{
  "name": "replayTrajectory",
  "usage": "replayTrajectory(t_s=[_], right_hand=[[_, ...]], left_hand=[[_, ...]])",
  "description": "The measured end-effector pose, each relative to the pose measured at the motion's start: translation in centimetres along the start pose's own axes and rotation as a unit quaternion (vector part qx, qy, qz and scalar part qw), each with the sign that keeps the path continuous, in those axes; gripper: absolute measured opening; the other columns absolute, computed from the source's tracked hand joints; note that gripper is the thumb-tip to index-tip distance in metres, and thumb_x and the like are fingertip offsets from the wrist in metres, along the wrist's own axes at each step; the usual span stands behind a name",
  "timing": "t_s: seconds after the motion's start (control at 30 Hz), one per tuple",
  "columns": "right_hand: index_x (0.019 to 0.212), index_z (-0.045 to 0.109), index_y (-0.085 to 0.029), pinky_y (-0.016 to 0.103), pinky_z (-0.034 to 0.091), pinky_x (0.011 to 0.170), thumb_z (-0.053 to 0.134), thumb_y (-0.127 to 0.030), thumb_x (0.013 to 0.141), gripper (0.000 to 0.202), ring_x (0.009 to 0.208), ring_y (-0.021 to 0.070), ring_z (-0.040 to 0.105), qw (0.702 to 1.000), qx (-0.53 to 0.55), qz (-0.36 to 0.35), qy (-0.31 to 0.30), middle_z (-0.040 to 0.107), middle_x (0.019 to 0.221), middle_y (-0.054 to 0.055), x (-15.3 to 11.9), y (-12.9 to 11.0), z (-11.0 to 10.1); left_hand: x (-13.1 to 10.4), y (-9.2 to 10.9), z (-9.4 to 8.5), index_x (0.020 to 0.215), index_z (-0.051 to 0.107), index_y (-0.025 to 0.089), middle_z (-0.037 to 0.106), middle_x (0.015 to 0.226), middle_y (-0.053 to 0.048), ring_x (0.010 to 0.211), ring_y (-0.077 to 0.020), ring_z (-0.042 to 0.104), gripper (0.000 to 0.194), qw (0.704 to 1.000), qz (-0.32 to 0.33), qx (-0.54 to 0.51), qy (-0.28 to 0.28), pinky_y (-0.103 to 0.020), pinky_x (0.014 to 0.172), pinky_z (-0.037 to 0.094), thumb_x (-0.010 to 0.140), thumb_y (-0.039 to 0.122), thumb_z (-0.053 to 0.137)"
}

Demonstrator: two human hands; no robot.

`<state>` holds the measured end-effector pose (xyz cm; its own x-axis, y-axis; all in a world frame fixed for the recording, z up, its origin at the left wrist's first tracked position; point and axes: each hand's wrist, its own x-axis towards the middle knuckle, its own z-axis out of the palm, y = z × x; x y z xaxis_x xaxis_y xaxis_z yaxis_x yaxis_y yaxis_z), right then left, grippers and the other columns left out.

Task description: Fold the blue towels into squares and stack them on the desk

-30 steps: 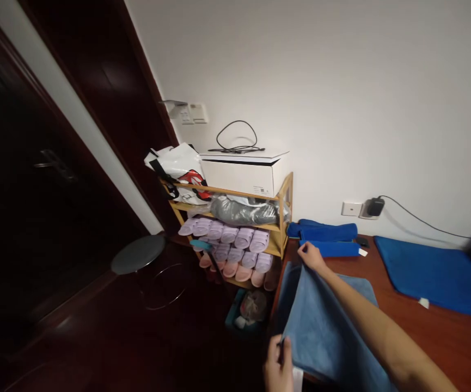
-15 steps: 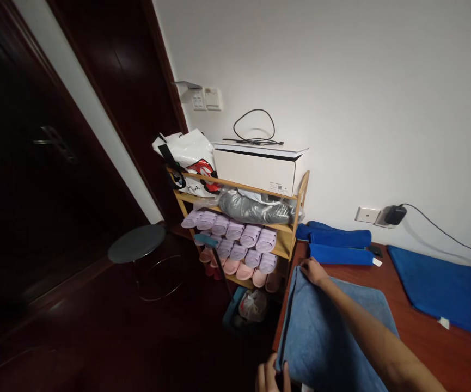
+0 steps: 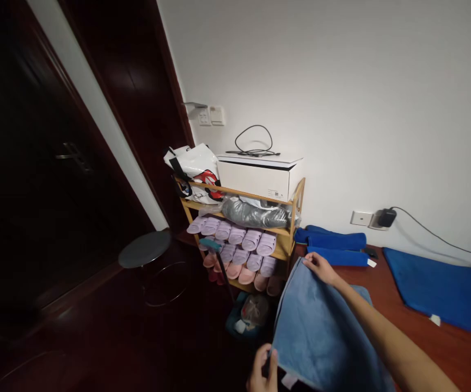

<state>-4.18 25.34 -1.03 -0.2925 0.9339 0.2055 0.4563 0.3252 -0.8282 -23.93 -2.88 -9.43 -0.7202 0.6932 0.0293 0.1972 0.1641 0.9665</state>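
Observation:
A grey-blue towel point(image 3: 320, 326) hangs partly lifted at the near left edge of the reddish-brown table point(image 3: 415, 343). At its far left corner, my right hand point(image 3: 320, 268) pinches the edge between thumb and fingers. Its near left corner is pinched by my left hand point(image 3: 263, 370), low in the view, with a white tag point(image 3: 289, 380) hanging beside it. Part of the towel's right side lies behind my right forearm. Darker blue rolled or folded towels point(image 3: 335, 247) lie past my right hand, against the wall. Another blue towel point(image 3: 443, 288) lies flat on the right.
Left of the table stands a wooden rack point(image 3: 296, 218) with purple slippers point(image 3: 237, 234), a white box point(image 3: 255, 179) and a printed bag point(image 3: 200, 174). A dustpan point(image 3: 235, 321) and a round stool point(image 3: 145, 249) are on the floor. A charger point(image 3: 386, 218) is plugged into the wall.
Both hands have raised the left edge of the grey-blue towel off the table, its white tag now showing more. The camera view has shifted slightly.

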Motion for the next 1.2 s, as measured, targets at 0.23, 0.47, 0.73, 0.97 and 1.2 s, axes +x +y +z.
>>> replayTrajectory(t_s=[0.23,0.47,0.73,0.97,1.2], right_hand=[[0.108,0.068,-0.024,0.031,0.052,0.07,0.067,-0.068,0.083,0.05,0.077,0.0183,0.06,0.995,0.069,-0.019,0.073,0.07,0.096,0.003,-10.3,-6.6,-14.1],[0.117,0.076,-0.025,0.04,0.055,0.093,0.072,-0.064,0.082,0.053,0.106,0.0274,0.066,0.992,0.068,-0.026,0.103,0.076,0.116,0.009,-21.9,-13.3,-25.1],[0.088,0.073,-0.02,0.03,0.054,0.071,0.08,-0.07,0.07,0.053,0.076,0.0186,0.062,0.966,0.133,-0.013,0.223,0.071,0.082,0.005,-30.4,-17.1,-30.5],[0.084,0.072,-0.024,0.028,0.049,0.058,0.082,-0.069,0.066,0.049,0.066,0.0175,0.057,0.937,0.151,0.01,0.315,0.065,0.074,0.003,-37.3,-16.6,-31.4],[0.08,0.074,-0.026,0.029,0.051,0.057,0.084,-0.069,0.063,0.048,0.066,0.0199,0.059,0.925,0.142,0.049,0.35,0.068,0.075,0.004,-36.8,-13.6,-31.0]], left_hand=[[3.0,10.2,-2.8,0.096,0.079,0.021,0.081,0.108,-0.012,0.106,-0.0347,0.074,0.07,0.992,0.076,-0.092,-0.04,-0.045,0.094,0.06,0.072,0.085,0.064],[0.4,23.2,-3.4,0.105,0.077,0.021,0.079,0.114,-0.012,0.113,-0.0308,0.071,0.053,0.959,0.252,-0.117,-0.064,-0.047,0.104,0.054,0.089,0.068,0.061],[-3.6,33.8,-2.3,0.105,0.074,0.018,0.078,0.111,-0.011,0.106,-0.0254,0.072,0.046,0.919,0.322,-0.202,-0.104,-0.039,0.098,0.056,0.088,0.061,0.068],[-7.4,33.4,-4.2,0.103,0.076,0.018,0.079,0.105,-0.009,0.097,-0.0254,0.074,0.043,0.926,0.284,-0.221,-0.114,-0.035,0.088,0.06,0.083,0.055,0.075],[-5.4,32.5,-0.3,0.104,0.073,0.017,0.079,0.097,-0.01,0.088,-0.0253,0.075,0.046,0.945,0.214,-0.197,-0.148,-0.036,0.078,0.062,0.076,0.052,0.079]])
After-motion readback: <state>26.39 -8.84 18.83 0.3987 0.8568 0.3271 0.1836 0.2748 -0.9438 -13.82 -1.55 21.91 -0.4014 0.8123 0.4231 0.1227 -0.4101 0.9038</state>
